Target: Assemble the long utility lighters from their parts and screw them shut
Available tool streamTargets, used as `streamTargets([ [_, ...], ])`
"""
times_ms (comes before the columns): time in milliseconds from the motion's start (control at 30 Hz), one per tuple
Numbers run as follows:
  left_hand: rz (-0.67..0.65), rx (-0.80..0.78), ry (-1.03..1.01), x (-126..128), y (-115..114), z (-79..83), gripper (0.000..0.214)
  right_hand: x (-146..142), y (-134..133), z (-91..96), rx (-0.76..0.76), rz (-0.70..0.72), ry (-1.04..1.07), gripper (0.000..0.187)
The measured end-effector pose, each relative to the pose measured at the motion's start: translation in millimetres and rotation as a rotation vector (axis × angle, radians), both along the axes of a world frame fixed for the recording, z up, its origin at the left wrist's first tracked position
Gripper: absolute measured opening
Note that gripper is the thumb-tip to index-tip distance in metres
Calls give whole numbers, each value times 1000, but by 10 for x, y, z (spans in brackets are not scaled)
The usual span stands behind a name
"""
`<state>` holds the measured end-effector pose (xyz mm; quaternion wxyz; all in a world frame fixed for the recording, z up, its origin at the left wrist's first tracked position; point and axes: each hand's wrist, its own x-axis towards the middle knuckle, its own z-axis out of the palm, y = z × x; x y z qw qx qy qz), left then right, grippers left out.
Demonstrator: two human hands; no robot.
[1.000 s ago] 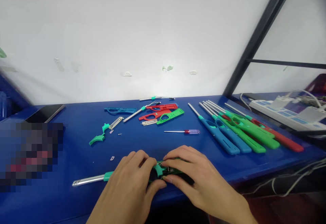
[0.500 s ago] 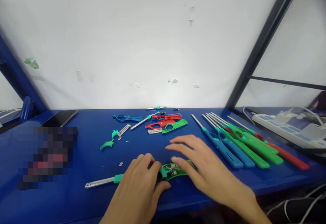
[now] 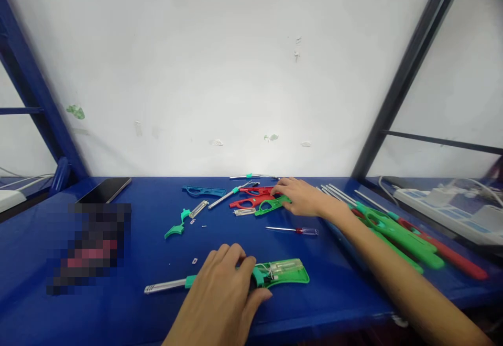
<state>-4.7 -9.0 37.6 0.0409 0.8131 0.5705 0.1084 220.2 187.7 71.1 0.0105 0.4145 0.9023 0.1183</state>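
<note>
My left hand (image 3: 223, 288) rests near the blue table's front edge, fingers curled over the middle of an opened green lighter (image 3: 283, 272) whose metal nozzle (image 3: 165, 285) sticks out to the left. My right hand (image 3: 301, 196) reaches far across to the pile of loose shells, its fingers touching a green lighter shell (image 3: 271, 205) beside the red shells (image 3: 253, 196). A small red-handled screwdriver (image 3: 294, 229) lies between the two hands.
A row of assembled green, blue and red lighters (image 3: 396, 230) lies at the right, partly under my forearm. Teal trigger parts (image 3: 176, 225), a blue shell (image 3: 202, 191) and a phone (image 3: 104, 190) lie further left. A white power strip (image 3: 444, 204) sits far right.
My right hand left the green lighter and stretched forward to the green shell at the back. The left hand stayed on the lighter. The camera tilted upward.
</note>
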Motion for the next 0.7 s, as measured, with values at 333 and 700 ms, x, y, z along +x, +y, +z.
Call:
streamTargets([
  [333,186,163,74,-919,320,-3,48,20,8,-84,-2,-41,-73,33],
  [700,246,103,38,-1119,306,9,37,22,8,-47,33,29,12,29],
])
